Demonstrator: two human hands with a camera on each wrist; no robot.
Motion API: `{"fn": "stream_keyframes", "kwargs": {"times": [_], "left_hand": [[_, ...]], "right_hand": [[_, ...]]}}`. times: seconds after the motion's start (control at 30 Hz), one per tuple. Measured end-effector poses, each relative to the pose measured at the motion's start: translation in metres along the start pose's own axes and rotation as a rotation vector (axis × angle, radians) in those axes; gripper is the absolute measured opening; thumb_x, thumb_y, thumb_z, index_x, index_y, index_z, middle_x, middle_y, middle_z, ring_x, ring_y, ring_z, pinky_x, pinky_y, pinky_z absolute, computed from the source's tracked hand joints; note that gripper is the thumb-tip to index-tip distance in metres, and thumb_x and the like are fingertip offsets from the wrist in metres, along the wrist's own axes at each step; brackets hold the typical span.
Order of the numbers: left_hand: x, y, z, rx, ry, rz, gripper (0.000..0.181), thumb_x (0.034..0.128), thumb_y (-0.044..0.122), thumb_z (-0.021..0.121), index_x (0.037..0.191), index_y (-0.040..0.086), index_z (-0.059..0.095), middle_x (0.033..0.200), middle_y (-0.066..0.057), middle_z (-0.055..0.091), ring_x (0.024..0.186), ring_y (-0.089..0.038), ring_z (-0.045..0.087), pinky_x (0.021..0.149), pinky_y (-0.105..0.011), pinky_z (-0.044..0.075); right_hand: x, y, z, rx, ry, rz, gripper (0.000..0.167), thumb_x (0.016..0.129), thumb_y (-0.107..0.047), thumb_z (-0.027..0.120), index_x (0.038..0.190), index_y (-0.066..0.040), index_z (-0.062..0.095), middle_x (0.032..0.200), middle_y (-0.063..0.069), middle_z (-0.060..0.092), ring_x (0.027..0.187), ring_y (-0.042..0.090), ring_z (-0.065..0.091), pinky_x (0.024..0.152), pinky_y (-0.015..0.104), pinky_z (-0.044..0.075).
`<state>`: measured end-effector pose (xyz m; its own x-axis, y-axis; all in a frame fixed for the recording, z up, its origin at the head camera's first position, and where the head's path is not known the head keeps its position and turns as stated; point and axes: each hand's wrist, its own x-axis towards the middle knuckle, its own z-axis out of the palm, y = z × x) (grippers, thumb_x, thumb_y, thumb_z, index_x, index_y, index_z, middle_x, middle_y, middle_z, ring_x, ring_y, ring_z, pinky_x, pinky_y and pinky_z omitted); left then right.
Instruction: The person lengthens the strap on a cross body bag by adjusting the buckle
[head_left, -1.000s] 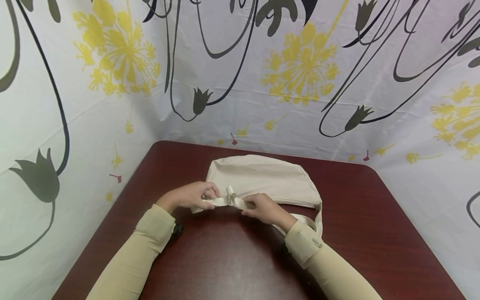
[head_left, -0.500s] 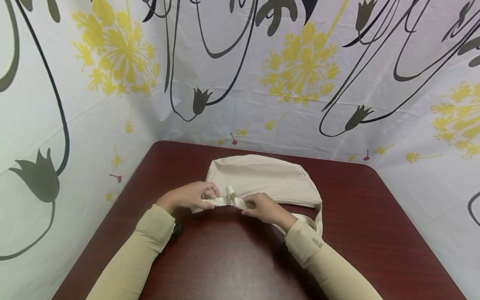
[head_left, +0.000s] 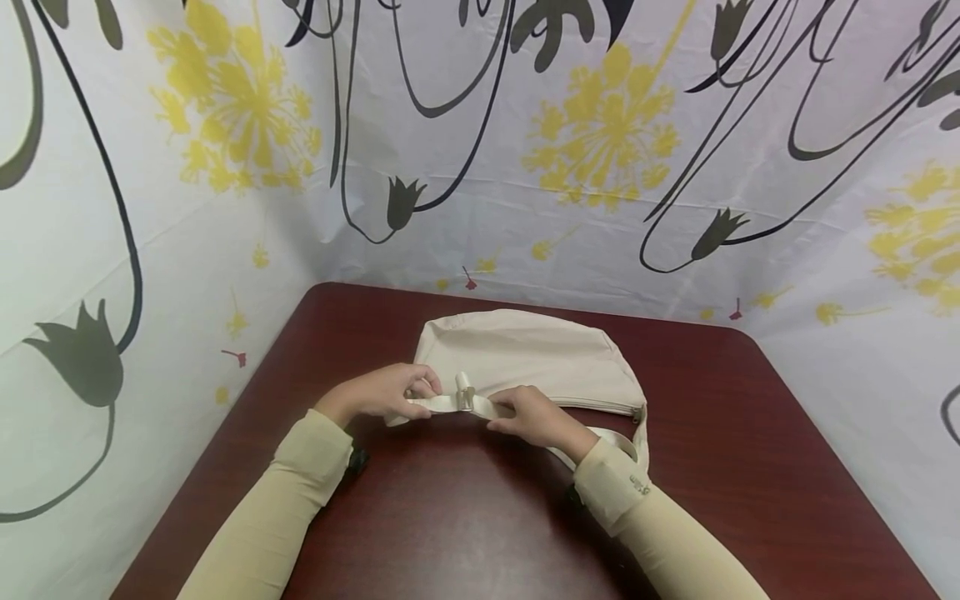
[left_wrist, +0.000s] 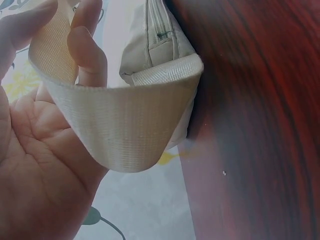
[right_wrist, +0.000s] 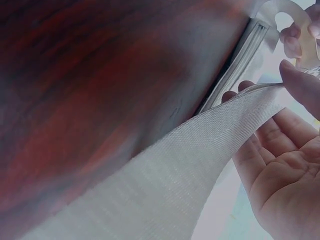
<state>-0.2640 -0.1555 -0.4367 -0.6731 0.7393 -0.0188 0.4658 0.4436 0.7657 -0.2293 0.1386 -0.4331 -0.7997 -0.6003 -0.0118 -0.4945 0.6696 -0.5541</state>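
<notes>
A cream bag (head_left: 532, 354) with a zipper lies on the dark red table (head_left: 450, 517). In front of it the left hand (head_left: 386, 392) pinches the bag's strap (head_left: 444, 404) on the left of a metal buckle (head_left: 466, 398). On the buckle's right the right hand (head_left: 536, 418) pinches the same strap. A short strap end stands up from the buckle. In the left wrist view the webbing (left_wrist: 125, 125) hangs in a loop from the left hand (left_wrist: 45, 150). The right wrist view shows a flat band (right_wrist: 190, 150) running from between the thumb and fingers of the right hand (right_wrist: 285, 165).
Patterned white cloth (head_left: 465, 150) with flowers and stems hangs behind and beside the table. A further loop of strap (head_left: 611, 437) lies by the bag's right end, near the right wrist. Both forearms cross the table's near part.
The head view has shifted very slightly. Both hands keep their hold on the strap, and the bag has not visibly moved.
</notes>
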Motion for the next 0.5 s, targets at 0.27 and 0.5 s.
{"fn": "stream_keyframes", "kwargs": {"times": [0.27, 0.5], "left_hand": [[-0.0006, -0.0014, -0.0009, 0.002, 0.000, -0.005, 0.033, 0.0869, 0.017, 0.078, 0.114, 0.008, 0.062, 0.111, -0.005, 0.074, 0.105, -0.014, 0.067, 0.093, -0.036, 0.046], [0.0000, -0.0022, -0.0014, 0.005, 0.003, -0.003, 0.034, 0.0871, 0.018, 0.079, 0.114, 0.008, 0.061, 0.112, -0.006, 0.074, 0.108, -0.017, 0.067, 0.094, -0.036, 0.046]], "right_hand": [[-0.0004, 0.0002, -0.0024, -0.008, 0.000, -0.007, 0.010, 0.092, -0.013, 0.076, 0.088, -0.014, 0.066, 0.069, -0.008, 0.047, 0.066, 0.008, 0.042, 0.063, 0.026, 0.038], [-0.0003, -0.0006, -0.0021, -0.003, -0.010, 0.005, 0.009, 0.092, -0.014, 0.076, 0.099, -0.009, 0.072, 0.073, -0.008, 0.054, 0.068, 0.009, 0.045, 0.065, 0.026, 0.041]]}}
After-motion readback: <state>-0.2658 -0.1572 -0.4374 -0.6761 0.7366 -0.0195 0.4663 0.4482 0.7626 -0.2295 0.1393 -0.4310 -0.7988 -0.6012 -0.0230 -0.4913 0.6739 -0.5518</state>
